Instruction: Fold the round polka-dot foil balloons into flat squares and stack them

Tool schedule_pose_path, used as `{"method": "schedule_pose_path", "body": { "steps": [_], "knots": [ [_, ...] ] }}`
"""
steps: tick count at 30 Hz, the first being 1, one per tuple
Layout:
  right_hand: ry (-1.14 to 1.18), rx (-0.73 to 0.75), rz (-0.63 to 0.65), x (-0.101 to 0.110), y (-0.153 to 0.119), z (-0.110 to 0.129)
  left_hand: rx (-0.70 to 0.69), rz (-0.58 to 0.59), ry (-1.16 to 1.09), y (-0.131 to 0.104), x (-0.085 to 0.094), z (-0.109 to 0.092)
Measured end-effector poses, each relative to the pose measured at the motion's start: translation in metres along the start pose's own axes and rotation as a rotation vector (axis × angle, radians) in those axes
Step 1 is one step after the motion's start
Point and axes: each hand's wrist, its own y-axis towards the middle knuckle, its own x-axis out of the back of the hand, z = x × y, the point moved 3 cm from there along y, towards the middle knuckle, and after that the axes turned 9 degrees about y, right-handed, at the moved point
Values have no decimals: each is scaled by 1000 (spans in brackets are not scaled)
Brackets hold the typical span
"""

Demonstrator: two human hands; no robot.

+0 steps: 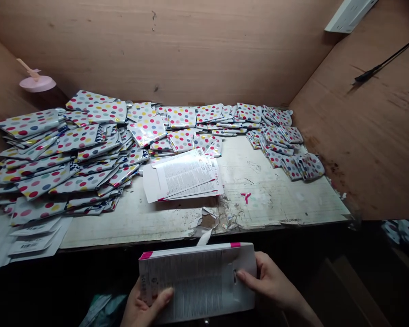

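Observation:
A flat white package (197, 281) with printed text, a barcode and pink corners is held up in front of the table's near edge. My left hand (146, 302) grips its lower left part, thumb on the front face. At its right side my right hand (271, 279) is closed round the edge, thumb beside a small slot. The fingers behind the package are hidden. Just beyond, several similar white printed packages (187, 177) lie fanned on the table.
Stacks of polka-dot packets (85, 156) fill the table's left; more packets (286, 145) line the back and right. White printed sheets (37, 238) lie front left. A pink-lidded container (37, 84) stands back left. Wooden walls surround the worn table (276, 204). A dark cable (378, 68) hangs right.

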Motion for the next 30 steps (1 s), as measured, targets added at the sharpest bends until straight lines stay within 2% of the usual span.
{"method": "schedule_pose_path", "body": {
  "steps": [3, 6, 9, 13, 15, 17, 20, 26, 28, 30],
  "knots": [
    [-11, -3, 90, 4, 7, 0, 0, 10, -25, 2, -3, -4],
    [7, 3, 85, 1, 13, 0, -33, -1, -38, 3, -4, -11],
    [-8, 33, -10, -8, 17, -3, -45, -23, -29, 2, -2, -15],
    [-81, 125, -212, -15, 21, -11, -77, -60, 13, -2, 2, -11],
    [-76, 138, -245, -13, 21, -18, -114, -58, 43, -6, 5, -7],
    [-30, 106, -184, -10, 20, -24, -125, -50, 71, -8, 6, -3],
    [98, 48, -55, -3, 15, -24, -61, -31, 66, -10, 3, -3],
    [244, -105, 109, -4, 9, 12, 78, 99, -149, 0, -21, -15],
    [263, -129, 111, -6, 9, 22, 83, 113, -214, 4, -26, -16],
    [333, -115, 35, -6, 10, 26, 85, 119, -258, 6, -29, -15]
  ]
}}
